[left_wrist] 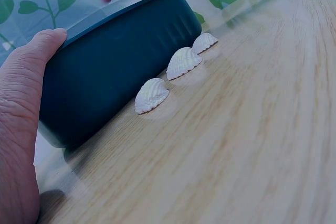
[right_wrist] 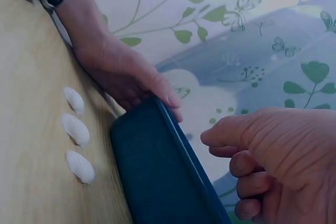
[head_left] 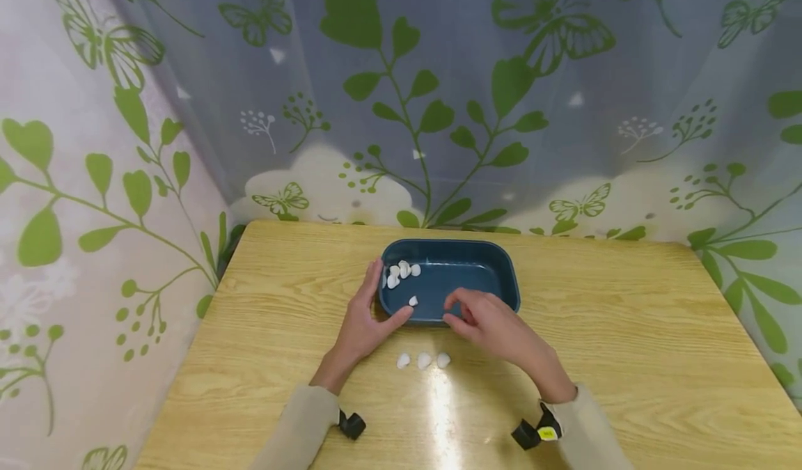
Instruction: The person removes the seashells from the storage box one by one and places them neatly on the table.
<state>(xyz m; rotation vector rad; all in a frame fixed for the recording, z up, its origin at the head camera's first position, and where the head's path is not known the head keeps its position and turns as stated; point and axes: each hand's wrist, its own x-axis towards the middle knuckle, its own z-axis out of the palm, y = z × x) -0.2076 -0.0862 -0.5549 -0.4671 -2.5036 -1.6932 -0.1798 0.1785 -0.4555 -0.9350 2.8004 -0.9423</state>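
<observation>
My left hand point(head_left: 366, 320) holds the left end of a dark blue rectangular basin point(head_left: 464, 322), its thumb point(left_wrist: 50, 40) on the front rim and its fingers along the left side. Inside the basin, several white seashells point(head_left: 404, 269) cluster at the left end. One more shell point(head_left: 413, 301) shows near my left thumb. Over the basin's front right part hovers my right hand point(head_left: 495, 324), fingers bent, with a gap between thumb and forefinger and nothing visible in it. Three ribbed white shells, the left one point(left_wrist: 151, 96), middle one point(left_wrist: 184, 63) and right one point(left_wrist: 205, 42), lie in a row before the basin.
The basin stands near the back of a light wooden table point(head_left: 250, 358). Behind and to the left hangs cloth point(head_left: 438, 163) printed with green leaves and butterflies. Both wrists carry small black devices point(head_left: 352, 425).
</observation>
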